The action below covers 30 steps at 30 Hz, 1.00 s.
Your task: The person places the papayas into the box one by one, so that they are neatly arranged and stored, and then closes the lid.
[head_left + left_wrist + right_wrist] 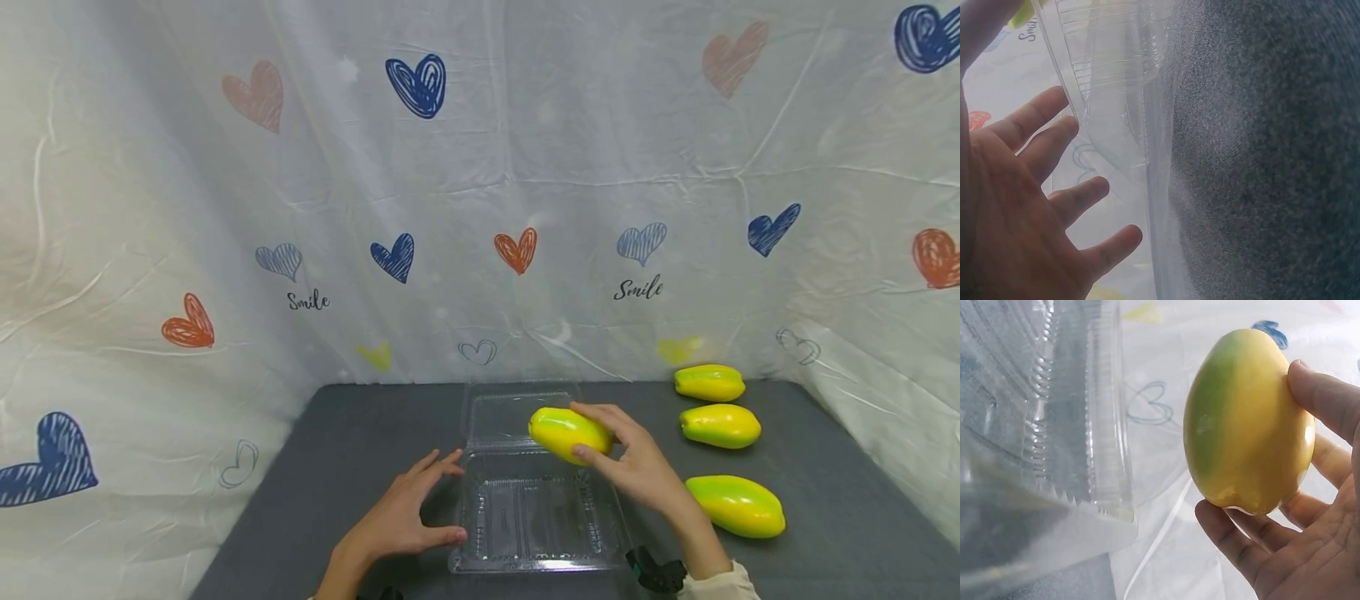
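Observation:
A yellow-green papaya [567, 433] is held in my right hand [626, 454], above the hinge side of a clear plastic clamshell box [536, 521]. In the right wrist view, the thumb and fingertips grip one end of the papaya [1244, 425], its green side facing the box [1107, 425]. My left hand [405, 508] is at the box's left side, fingers spread, with fingertips right at the rim. The left wrist view shows that hand [1041, 187] with its fingers apart beside the clear wall [1116, 81]. The box's lid [502, 417] lies folded back behind its base.
Three more papayas stand in a column on the right: one at the back [709, 382], one in the middle [721, 426] and one nearer [737, 506], close to my right forearm. A dark grey tabletop [360, 442] ends at a white curtain [450, 183] printed with hearts.

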Motion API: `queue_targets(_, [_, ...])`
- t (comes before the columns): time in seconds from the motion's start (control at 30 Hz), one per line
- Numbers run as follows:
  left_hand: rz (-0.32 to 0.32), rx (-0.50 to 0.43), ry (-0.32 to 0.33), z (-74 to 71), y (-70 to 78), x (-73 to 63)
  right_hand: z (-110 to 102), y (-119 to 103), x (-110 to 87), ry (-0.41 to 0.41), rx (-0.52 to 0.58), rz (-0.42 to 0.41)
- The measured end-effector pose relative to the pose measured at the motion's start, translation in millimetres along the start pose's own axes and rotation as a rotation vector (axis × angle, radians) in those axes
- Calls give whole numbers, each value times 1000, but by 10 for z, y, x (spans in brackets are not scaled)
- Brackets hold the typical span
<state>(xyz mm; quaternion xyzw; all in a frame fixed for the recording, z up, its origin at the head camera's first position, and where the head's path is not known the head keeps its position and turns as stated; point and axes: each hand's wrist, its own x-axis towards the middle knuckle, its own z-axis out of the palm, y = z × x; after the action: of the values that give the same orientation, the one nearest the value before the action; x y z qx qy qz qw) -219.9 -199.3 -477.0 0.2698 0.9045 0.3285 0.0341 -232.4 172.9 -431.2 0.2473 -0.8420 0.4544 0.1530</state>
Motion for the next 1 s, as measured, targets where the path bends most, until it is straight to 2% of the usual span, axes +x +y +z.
queue_targets(0.6, [-27,-6,-19,-17,21,9,68,-312,4,-48,15,-28])
queue_targets(1.0, [-19,4,-14,-10,24,16,236,-401,8,-87,50,-24])
